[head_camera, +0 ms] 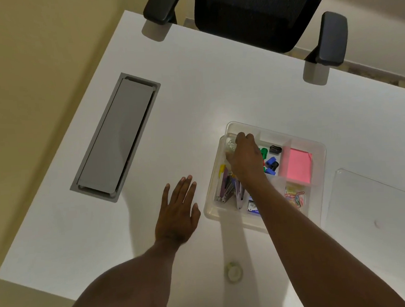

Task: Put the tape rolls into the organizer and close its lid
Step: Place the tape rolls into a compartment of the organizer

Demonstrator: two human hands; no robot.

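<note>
A clear plastic organizer with compartments stands on the white desk, right of centre. My right hand reaches into its far-left compartment, fingers curled over a clear tape roll that shows only partly. A second clear tape roll lies on the desk near the front edge, between my forearms. My left hand rests flat on the desk just left of the organizer, fingers spread, holding nothing. The organizer's clear lid lies flat on the desk to the right of it.
Inside the organizer are pink sticky notes, coloured clips, paper clips and staplers. A grey cable hatch is set into the desk at left. A black office chair stands at the far edge.
</note>
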